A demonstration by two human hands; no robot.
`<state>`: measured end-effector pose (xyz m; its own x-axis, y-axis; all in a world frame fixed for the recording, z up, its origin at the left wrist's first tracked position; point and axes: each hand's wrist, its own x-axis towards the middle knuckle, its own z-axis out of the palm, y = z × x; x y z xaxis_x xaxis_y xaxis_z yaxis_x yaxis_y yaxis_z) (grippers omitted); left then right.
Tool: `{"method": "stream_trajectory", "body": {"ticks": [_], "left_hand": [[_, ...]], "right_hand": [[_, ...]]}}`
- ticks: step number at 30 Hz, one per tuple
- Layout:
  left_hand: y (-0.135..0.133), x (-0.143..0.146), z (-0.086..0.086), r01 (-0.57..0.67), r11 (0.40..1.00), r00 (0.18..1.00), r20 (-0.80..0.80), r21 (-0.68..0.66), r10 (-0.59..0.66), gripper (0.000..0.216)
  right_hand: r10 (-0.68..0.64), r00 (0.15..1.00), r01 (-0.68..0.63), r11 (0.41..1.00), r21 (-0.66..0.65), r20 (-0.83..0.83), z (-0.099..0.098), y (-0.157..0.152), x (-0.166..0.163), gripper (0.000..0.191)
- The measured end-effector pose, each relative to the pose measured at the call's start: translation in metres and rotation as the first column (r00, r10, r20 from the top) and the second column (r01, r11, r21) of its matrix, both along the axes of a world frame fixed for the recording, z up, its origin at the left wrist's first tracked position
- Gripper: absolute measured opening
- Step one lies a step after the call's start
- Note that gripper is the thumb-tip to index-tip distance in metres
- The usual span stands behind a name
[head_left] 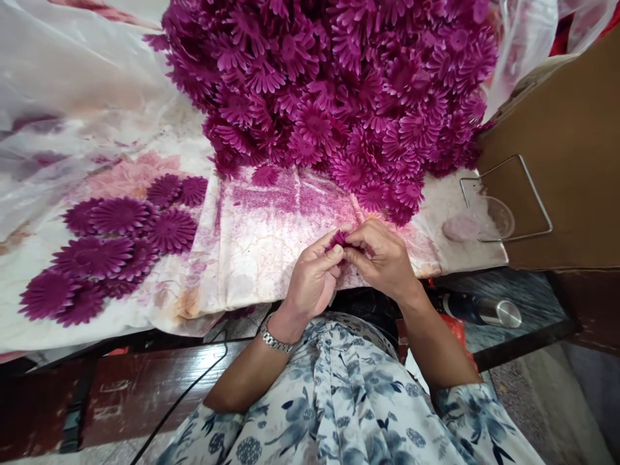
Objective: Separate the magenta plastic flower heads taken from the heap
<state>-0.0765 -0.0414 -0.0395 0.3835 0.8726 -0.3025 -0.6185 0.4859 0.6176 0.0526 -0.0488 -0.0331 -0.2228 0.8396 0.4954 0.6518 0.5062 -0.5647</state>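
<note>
Close to the table's front edge, my left hand (317,271) and my right hand (380,258) meet around one small purple artificial flower (339,239). The left thumb and fingers pinch its near side, while the right fingertips grip its other side; much of the flower is hidden by the fingers. Beyond my hands rises a large heap of purple artificial flowers (314,123) with narrow petals. To the left lies a group of several flattened, layered purple flowers (119,216), some overlapping.
A cloth-covered table (252,271) bears purple stains. At right stand a cardboard box (557,142), a bent metal wire frame (537,187) and a clear plastic cup (501,216) on its side. A dark bottle (477,310) lies lower right. Clear plastic sheeting (62,71) covers the far left.
</note>
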Motion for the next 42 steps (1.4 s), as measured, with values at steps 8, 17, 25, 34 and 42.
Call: {"method": "stream_trajectory", "body": {"ticks": [8, 17, 25, 34, 42], "left_hand": [[0.000, 0.000, -0.004, -0.011, 1.000, 0.999, -0.036, -0.023, 0.010, 0.029], [0.003, -0.003, -0.003, -0.088, 0.990, 0.996, -0.014, -0.110, 0.087, 0.024], [0.002, -0.001, -0.002, -0.050, 0.997, 0.999, -0.020, -0.051, 0.049, 0.024], [0.000, -0.001, -0.003, -0.072, 0.996, 0.996, -0.061, -0.045, 0.069, 0.032], [0.002, -0.005, -0.003, -0.087, 0.994, 0.993, -0.086, -0.059, 0.082, 0.041]], "right_hand": [[-0.149, 0.987, 0.146, 0.988, -0.043, -0.063, 0.002, -0.006, -0.002, 0.010], [-0.641, 0.763, 0.591, 0.745, 0.309, 0.087, 0.018, 0.017, 0.055, 0.014], [-0.038, 0.995, 0.033, 0.998, 0.046, 0.094, 0.003, 0.007, 0.010, 0.008], [-0.168, 0.976, 0.146, 0.978, 0.152, 0.141, -0.008, -0.001, 0.000, 0.013], [-0.681, 0.724, 0.608, 0.707, 0.362, 0.112, 0.013, 0.021, 0.056, 0.021]]}}
